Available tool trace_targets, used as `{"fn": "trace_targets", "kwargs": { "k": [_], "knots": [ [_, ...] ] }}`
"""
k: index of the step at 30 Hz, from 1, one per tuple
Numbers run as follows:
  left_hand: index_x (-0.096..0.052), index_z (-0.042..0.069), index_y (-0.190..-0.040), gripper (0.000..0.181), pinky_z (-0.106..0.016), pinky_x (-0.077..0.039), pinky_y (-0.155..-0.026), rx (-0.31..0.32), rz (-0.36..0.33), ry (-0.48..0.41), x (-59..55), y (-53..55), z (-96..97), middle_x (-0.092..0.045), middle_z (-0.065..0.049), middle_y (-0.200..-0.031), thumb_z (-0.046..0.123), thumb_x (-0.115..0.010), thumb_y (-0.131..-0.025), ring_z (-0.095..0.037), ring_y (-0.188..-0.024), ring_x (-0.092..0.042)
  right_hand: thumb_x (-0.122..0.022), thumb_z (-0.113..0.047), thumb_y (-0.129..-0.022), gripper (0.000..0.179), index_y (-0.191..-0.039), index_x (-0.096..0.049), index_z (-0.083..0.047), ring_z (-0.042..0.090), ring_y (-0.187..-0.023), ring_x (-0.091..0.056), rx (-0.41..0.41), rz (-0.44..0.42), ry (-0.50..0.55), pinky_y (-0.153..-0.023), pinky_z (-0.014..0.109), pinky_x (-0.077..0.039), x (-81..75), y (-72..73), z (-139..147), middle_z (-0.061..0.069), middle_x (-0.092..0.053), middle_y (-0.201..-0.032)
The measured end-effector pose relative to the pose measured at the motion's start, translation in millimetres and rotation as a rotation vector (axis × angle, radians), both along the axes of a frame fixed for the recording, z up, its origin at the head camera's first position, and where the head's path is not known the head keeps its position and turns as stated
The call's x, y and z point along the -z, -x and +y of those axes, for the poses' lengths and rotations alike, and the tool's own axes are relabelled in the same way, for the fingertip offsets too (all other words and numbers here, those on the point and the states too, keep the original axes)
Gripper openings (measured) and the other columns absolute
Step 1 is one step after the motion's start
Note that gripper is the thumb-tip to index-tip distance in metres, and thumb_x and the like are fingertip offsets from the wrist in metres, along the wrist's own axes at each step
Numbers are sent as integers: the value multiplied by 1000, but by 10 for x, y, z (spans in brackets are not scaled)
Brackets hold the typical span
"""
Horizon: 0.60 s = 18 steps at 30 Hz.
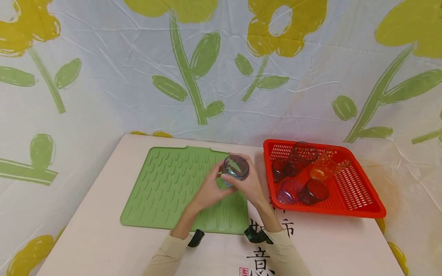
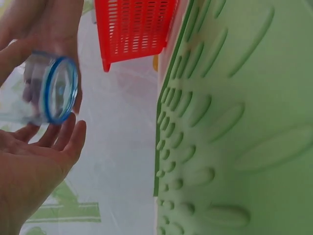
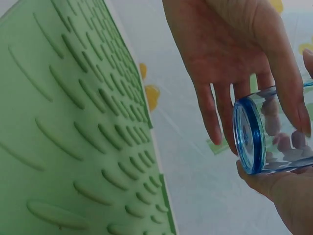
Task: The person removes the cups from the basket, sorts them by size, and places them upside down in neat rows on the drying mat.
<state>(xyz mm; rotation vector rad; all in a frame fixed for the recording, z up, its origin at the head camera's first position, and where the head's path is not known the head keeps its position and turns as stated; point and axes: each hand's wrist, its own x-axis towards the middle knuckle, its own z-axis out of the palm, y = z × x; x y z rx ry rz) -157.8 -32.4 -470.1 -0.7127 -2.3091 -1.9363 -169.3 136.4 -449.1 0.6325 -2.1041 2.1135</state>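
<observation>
Both hands hold a clear, blue-tinted drinking glass (image 1: 236,165) upright above the right part of a green ridged mat (image 1: 165,191). The left hand (image 1: 211,189) is on its left side, with the thumb in front. From the other side the right hand (image 1: 251,186) grips it, the thumb lying across its near wall. In the left wrist view the thick blue base of the glass (image 2: 61,90) faces down toward the mat, apart from it. The right wrist view shows several straight fingers of the left hand (image 3: 230,54) reaching past the glass; some fingertips are hidden.
A red plastic basket (image 1: 374,205) with slotted walls stands right of the mat. It contains several tinted glasses: dark ones (image 1: 315,191), a purple one (image 1: 290,191) and an orange one (image 1: 322,168). A flower-printed cloth (image 1: 138,76) hangs behind the table; black characters (image 1: 260,258) mark the tabletop.
</observation>
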Motion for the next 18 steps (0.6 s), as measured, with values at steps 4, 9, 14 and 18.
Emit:
{"fn": "trace_targets", "kwargs": {
  "k": [4,9,14,18],
  "knots": [
    [-43,9,-153,80,-53,-43,-106,-23,-20,-12,27,2,27,-57,-12,-141,14,-85,-86,-29,-131,-53,-83,-6,-86,69,-144,-47,-1,34,-136,-49,-9,-1,12,-112,54,-40,14,0,-43,9,-56,-146],
    [-45,15,-152,77,-51,-44,-106,-35,-49,-16,28,-26,-7,-58,-9,-138,19,-86,-86,-24,-129,-53,-80,-7,-88,63,-142,-49,0,39,-133,-49,-2,-32,54,-113,51,-40,47,-8,-33,17,-56,-139],
    [-46,18,-152,77,-53,-44,-107,-17,-103,-71,10,-45,-107,-55,-6,-141,20,-86,-86,-26,-131,-53,-74,-10,-92,62,-148,-46,-4,38,-134,-48,-6,-67,27,-112,39,-41,49,-24,20,18,-54,-142],
    [-48,17,-150,72,-49,-47,-104,7,-132,-131,-18,-25,-210,-54,-8,-139,17,-85,-88,-29,-125,-55,-68,-14,-97,62,-153,-42,-12,35,-131,-49,-36,-104,-13,-103,28,-46,41,-39,76,16,-51,-144]
  ]
}}
